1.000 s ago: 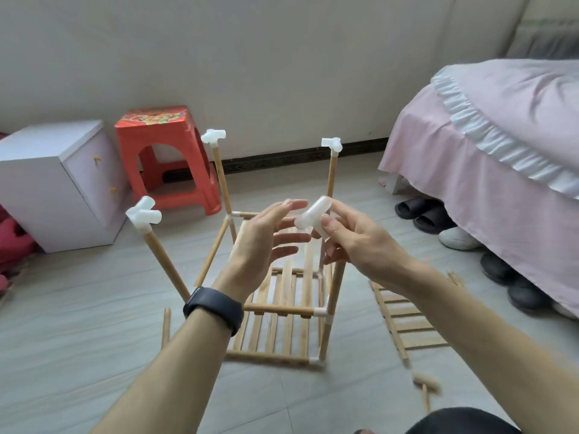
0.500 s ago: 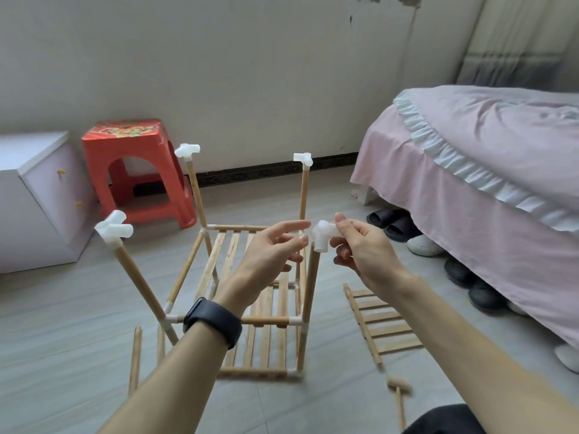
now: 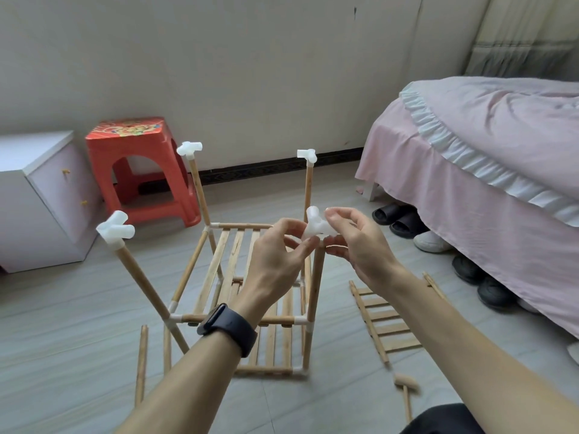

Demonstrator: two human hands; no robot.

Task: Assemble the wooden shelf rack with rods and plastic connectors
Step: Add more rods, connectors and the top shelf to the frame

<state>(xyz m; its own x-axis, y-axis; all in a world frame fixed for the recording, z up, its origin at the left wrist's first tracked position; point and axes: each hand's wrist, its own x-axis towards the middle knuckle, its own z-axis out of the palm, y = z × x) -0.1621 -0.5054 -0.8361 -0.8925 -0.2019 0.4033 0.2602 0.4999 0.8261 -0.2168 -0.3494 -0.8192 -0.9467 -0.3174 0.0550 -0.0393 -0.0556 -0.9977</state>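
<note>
The wooden rack (image 3: 232, 264) stands on the floor, with slatted shelves low down and four rods rising from its corners. White plastic connectors cap the near left rod (image 3: 115, 230), the far left rod (image 3: 189, 148) and the far right rod (image 3: 307, 155). A fourth white connector (image 3: 315, 227) sits at the top of the near right rod (image 3: 316, 283). My right hand (image 3: 357, 245) pinches it from the right. My left hand (image 3: 279, 261), with a dark watch on its wrist, pinches its lower end from the left.
A loose slatted panel (image 3: 385, 321) and a small wooden mallet (image 3: 405, 383) lie on the floor at the right, and a loose rod (image 3: 141, 361) at the left. Behind stand a red stool (image 3: 138, 170) and a white cabinet (image 3: 40, 198). A pink bed (image 3: 485, 158) with shoes (image 3: 401, 220) under it fills the right.
My right hand has brought the connector down to the top of the near right rod. My left hand, open before, has closed its fingers on it. The view has shifted to the right.
</note>
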